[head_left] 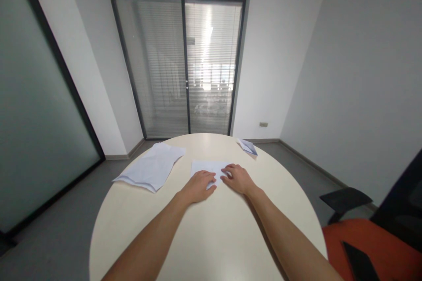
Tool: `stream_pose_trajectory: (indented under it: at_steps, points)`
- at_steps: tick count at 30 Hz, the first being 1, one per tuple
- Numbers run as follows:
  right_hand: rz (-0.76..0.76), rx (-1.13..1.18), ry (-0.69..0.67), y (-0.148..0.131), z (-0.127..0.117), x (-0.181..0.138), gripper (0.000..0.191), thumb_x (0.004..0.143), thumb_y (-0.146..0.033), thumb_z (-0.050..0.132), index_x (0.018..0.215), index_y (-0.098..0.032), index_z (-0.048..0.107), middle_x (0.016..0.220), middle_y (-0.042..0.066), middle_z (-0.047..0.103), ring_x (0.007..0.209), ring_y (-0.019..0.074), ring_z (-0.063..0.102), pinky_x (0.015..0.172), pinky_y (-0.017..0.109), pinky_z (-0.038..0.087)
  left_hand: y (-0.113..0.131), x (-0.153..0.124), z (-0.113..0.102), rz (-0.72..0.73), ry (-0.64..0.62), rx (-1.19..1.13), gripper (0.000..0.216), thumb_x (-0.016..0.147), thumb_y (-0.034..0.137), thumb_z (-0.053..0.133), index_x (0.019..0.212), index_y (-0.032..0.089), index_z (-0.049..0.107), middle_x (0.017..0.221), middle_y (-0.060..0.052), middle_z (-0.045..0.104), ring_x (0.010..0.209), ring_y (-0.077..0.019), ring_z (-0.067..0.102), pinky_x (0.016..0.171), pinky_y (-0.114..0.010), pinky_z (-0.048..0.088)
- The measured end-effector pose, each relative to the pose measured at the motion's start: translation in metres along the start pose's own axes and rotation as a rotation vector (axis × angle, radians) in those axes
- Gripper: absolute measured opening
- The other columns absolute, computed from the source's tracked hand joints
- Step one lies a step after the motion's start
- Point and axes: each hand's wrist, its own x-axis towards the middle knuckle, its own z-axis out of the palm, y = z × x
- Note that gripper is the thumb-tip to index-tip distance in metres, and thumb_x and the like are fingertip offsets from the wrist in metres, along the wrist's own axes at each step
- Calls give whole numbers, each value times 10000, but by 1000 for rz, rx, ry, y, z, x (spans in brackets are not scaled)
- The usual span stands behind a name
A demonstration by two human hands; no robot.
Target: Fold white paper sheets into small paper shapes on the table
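White sheets L, folded pc. R of ctr. paper.

I can make out no readable text, label, brand, number or sign anywhere in my view.

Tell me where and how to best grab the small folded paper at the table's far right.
Probably pinch the folded paper at its near right corner, coming from the near side with the right hand. That corner points toward the near side, and the right hand is the closer one.
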Motion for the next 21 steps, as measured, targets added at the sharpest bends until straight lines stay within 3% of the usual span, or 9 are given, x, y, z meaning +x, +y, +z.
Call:
stream_pose_trajectory:
  at_steps: [11, 18, 21]
  points:
    - [147, -66, 59, 4, -10, -2, 328, 948, -344, 508, 1085, -220, 779, 1167, 109, 705, 1062, 274, 617, 939, 364, 440, 8, 0, -5, 37, -12, 16, 254, 924, 333, 581, 1112, 220, 710, 1306, -72, 666, 1192, -249, 582, 1075, -415, 425]
    - [55, -98, 21, -3, -7, -1, 318, 922, -438, 549, 894, -214, 773, 1146, 96, 709, 1038, 261, 610, 919, 343, 428, 9, 0, -7, 57, -10, 5, 281, 935, 350, 575, 1141, 225, 720, 1296, -78, 671, 1195, -246, 581, 1077, -419, 424]
    - [65, -112, 23, -2, -6, -1, 317, 920, -448, 549, 939, -224, 772, 1165, 85, 707, 1068, 255, 606, 936, 332, 421, 8, 1, -7, 66, -15, 1, 280, 929, 343, 583, 1136, 219, 725, 1282, -83, 677, 1189, -248, 586, 1066, -423, 436]
